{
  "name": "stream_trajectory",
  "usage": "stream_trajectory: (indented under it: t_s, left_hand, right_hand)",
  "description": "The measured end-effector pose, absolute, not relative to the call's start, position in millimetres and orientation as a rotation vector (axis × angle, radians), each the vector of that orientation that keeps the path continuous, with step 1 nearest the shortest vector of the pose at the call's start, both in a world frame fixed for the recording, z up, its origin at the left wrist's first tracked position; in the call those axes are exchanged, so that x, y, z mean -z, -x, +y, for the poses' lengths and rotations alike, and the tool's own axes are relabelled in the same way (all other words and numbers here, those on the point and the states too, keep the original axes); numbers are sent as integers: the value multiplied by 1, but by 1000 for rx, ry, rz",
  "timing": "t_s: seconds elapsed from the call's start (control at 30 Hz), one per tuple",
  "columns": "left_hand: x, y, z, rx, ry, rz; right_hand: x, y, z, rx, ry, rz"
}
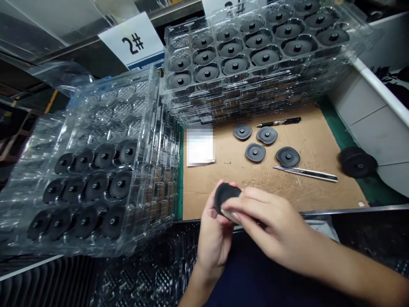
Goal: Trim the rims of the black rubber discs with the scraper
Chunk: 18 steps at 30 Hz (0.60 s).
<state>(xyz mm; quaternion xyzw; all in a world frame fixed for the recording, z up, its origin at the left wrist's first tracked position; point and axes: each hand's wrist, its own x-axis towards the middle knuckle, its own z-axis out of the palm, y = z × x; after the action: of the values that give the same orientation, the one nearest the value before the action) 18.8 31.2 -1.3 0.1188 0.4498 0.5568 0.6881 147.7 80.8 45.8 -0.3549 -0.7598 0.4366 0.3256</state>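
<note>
A round black part (226, 196) is held up near the front edge of the cardboard. My left hand (214, 232) is closed around its lower left side. From the right, my right hand (268, 217) is closed, its fingers pinched at the part's lower edge around something small and pale that I cannot make out. Several similar black discs with centre knobs, one of them a disc (255, 152), lie on the cardboard (223, 175) beyond my hands. A slim cutter knife (306, 173) lies to their right, and a black pen (278, 123) behind them.
Stacked clear trays (140, 140) with black discs stand at the left, and another tray stack (243, 91) at the back. A white paper (200, 147) lies on the cardboard's left side. More black discs (358, 162) sit at the right edge. A "2#" sign (132, 40) stands behind.
</note>
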Motion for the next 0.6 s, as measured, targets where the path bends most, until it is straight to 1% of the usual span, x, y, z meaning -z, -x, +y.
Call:
stream_trajectory:
  t_s: [0.07, 0.17, 0.2, 0.23, 0.33, 0.37, 0.43, 0.5, 0.53, 0.6]
  left_hand:
    - [-3, -22, 29, -1290, -330, 1017]
    - [-11, -26, 29, -1268, -434, 1030]
    - [-13, -26, 30, -1268, -451, 1042]
    - [-14, -25, 30, -1284, -455, 1049]
    - [-13, -24, 30, -1351, -436, 1027]
    - [-13, -24, 30, -1350, -438, 1020]
    - [-13, -26, 30, -1310, -456, 1040]
    - [-14, -27, 30, -1277, -473, 1056]
    - [-15, -26, 31, -1271, -469, 1045]
    - [-16, -24, 32, -1281, -441, 984]
  right_hand:
    - [-48, -147, 80, -1224, 936, -1991]
    - [-49, -148, 77, -952, 920, -1788]
    - [-49, -149, 75, -908, 894, -1746]
    - [-50, -150, 73, -932, 870, -1743]
    - [-52, -153, 71, -1210, 873, -1852]
    - [-53, -154, 72, -1223, 903, -1856]
    - [-53, -154, 75, -1053, 944, -1818]
    - [-51, -155, 76, -888, 887, -1795]
    - [-50, -158, 75, -886, 831, -1817]
    - [-49, -166, 70, -1015, 742, -1913]
